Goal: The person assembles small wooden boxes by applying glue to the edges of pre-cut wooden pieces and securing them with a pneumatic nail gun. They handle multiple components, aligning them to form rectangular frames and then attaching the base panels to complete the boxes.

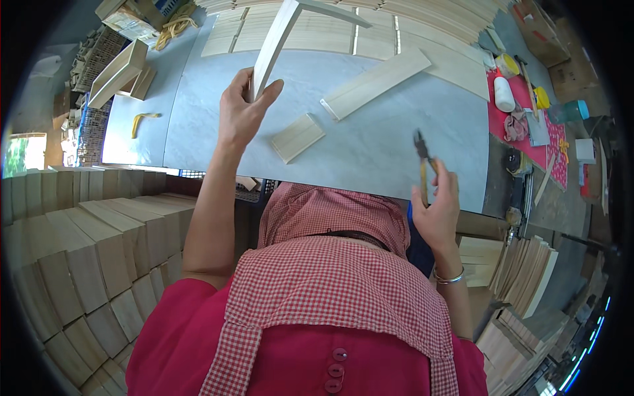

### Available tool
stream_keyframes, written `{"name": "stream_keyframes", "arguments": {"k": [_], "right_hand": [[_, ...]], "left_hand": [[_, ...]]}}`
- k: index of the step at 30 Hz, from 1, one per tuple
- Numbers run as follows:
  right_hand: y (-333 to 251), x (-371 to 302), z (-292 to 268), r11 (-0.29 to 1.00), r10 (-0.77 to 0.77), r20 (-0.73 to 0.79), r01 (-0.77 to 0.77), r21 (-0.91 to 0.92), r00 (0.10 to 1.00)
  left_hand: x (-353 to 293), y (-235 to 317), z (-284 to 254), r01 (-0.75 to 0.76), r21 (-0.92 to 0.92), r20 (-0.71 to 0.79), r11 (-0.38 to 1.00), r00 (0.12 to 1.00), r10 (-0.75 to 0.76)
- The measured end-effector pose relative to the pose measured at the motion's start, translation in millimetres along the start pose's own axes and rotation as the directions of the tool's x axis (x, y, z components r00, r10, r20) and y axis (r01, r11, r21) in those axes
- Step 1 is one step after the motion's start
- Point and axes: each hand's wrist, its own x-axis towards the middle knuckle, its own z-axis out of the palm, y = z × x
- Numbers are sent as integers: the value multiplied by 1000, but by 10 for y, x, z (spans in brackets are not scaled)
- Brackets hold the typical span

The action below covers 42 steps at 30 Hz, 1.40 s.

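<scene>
My left hand (242, 115) is raised over the table, its fingers and thumb closed around one end of an L-shaped wooden frame piece (275, 45), two pale boards meeting at a corner. In my right hand (439, 204), near the front edge, is a pair of pliers (422, 150) with yellowish handles and dark jaws pointing away from me. Between the hands a short wooden board (298, 138) lies on the grey tabletop (370, 155). A longer wooden board (376, 84) rests slantwise beyond it.
Rows of pale boards (290, 32) line the table's far side. An open wooden box (119, 74) and a yellow strip (141, 121) are at the left. Right, a red cloth (522, 148) carries a white bottle (504, 94). Stacked wood blocks (99, 244) fill the lower left.
</scene>
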Motion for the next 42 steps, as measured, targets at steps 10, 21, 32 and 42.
{"name": "stream_keyframes", "arguments": {"k": [10,21,32,42], "right_hand": [[232,-113,-121,988,-36,54,44,-146,998],[1010,26,-298,942,117,-241,-185,-281,963],[2322,431,-1240,704,79,-674,-520,-484,734],[3173,1283,-1565,518,440,-378,-575,-633,814]], "left_hand": [[185,-396,-227,315,-58,185,947,936,-300],[259,-705,-685,451,176,189,875,857,-480],[415,-809,-799,192,454,213,870,925,-315],[314,-767,-1029,102,485,327,868,900,-288]]}}
